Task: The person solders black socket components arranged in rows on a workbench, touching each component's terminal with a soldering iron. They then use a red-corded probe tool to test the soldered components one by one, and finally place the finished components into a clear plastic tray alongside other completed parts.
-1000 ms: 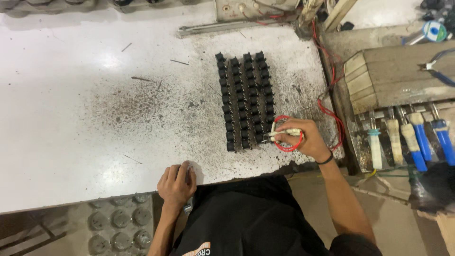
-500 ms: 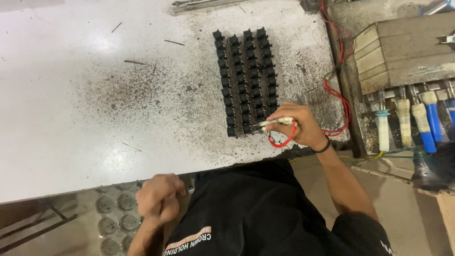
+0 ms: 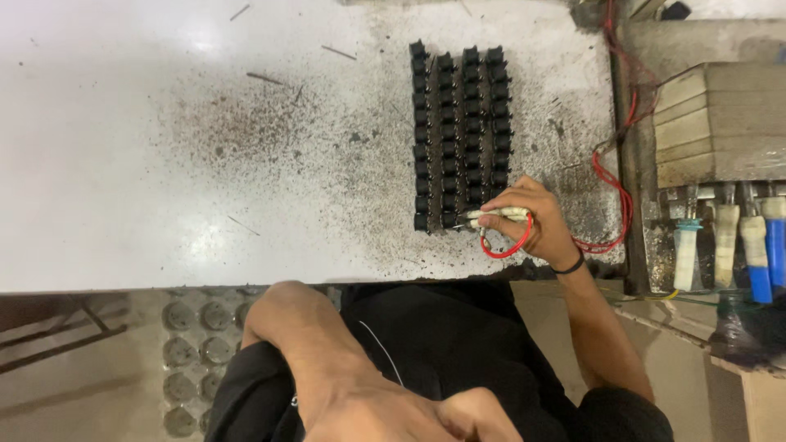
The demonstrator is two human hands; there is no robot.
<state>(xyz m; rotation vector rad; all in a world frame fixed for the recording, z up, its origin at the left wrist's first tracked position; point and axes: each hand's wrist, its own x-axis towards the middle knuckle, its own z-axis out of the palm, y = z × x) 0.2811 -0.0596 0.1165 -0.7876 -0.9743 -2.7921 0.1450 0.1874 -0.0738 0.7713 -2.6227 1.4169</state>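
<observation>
White worktable (image 3: 164, 164): large, flat, peppered with dark specks and a few thin metal slivers.

Black components (image 3: 458, 135): small blocks set in four close rows, rows running near to far, right of the table's centre.

Right hand (image 3: 536, 225): at the near end of the rows, fingers pressed together and pinching the probe.

Left hand (image 3: 458, 413): off the table, low against the black shirt, fingers curled in; holds nothing visible.

Probe (image 3: 495, 215): pale, slim, long axis left-right, tip pointing left and touching the nearest blocks.

Red wire (image 3: 606, 205): loops under the right hand, trails right and far along the table edge.
</observation>
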